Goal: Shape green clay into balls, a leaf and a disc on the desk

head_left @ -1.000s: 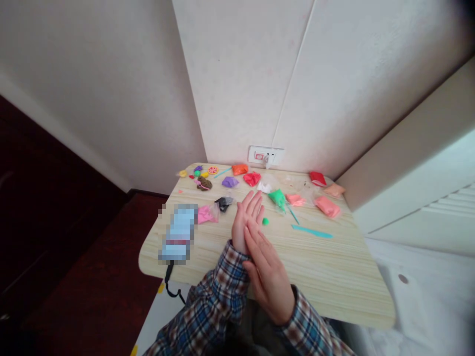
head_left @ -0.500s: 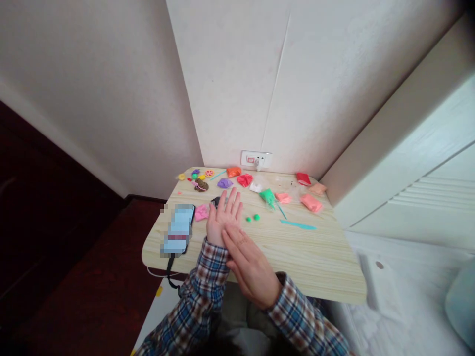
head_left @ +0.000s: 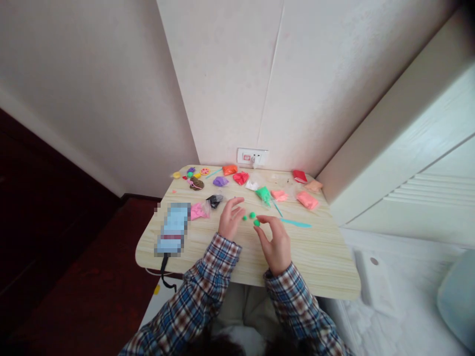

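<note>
My left hand rests on the wooden table with its fingers apart and holds nothing. Just right of its fingertips lie two small green clay balls. My right hand pinches a third green clay ball between thumb and forefinger, low over the tabletop. Both of my sleeves are plaid. A bag of green clay lies beyond the balls.
A phone with a cable lies at the table's left. Several bags of coloured clay, pink, red, purple and black, line the far side. A teal modelling stick lies to the right. A wall socket is behind.
My palms were pressed together, one across the other; now they are apart. A third green ball has come out, and my right hand pinches it beside the other two.
</note>
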Available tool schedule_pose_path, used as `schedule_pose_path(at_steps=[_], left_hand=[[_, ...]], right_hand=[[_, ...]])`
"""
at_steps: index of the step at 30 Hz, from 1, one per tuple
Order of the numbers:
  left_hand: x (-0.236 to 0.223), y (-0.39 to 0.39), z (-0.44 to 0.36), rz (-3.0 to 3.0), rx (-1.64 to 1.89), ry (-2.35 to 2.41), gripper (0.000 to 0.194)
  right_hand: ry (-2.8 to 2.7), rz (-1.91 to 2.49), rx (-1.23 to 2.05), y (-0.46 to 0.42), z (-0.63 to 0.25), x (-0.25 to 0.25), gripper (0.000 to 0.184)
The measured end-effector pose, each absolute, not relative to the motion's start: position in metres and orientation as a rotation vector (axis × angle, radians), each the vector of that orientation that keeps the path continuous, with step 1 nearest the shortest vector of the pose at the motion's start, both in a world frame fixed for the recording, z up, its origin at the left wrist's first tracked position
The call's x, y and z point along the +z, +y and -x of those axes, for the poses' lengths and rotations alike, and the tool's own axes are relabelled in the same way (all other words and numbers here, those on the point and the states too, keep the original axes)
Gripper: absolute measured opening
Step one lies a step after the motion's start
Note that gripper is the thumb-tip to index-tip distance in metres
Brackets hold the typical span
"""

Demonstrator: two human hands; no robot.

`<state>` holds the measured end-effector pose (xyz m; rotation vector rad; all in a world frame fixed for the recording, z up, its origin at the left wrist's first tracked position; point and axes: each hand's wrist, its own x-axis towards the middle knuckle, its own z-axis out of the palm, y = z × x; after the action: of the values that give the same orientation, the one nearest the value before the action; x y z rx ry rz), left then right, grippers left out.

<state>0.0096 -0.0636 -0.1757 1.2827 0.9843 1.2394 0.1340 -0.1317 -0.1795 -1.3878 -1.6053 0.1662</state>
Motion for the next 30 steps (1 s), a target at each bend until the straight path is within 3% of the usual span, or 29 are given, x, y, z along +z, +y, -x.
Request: schedule_pose_path(at_steps=[2, 7, 13, 30], left_hand=[[-0.182, -0.063, -0.001, -1.465, 1.181, 1.041, 0.027], [-0.192, -0.064, 0.005, -1.842, 1.047, 1.156, 0.039], [-0.199, -0.058, 0.009, -2.067, 0.958, 1.29, 0.011], [-0.206, -0.059, 0.018, -2.178, 0.925, 1.314, 0.018]], right_hand=[[-1.622, 1.41, 0.197, -0.126, -0.143, -0.181, 0.017], [-1.701, 1.45, 0.264, -0.112, -0.15, -0.19, 0.015], [-1.809, 1.496, 0.307, -0.098, -0.155, -0.192, 0.015], [-1.924, 1.543, 0.419, -0.081, -0.144, -0.198, 0.015]])
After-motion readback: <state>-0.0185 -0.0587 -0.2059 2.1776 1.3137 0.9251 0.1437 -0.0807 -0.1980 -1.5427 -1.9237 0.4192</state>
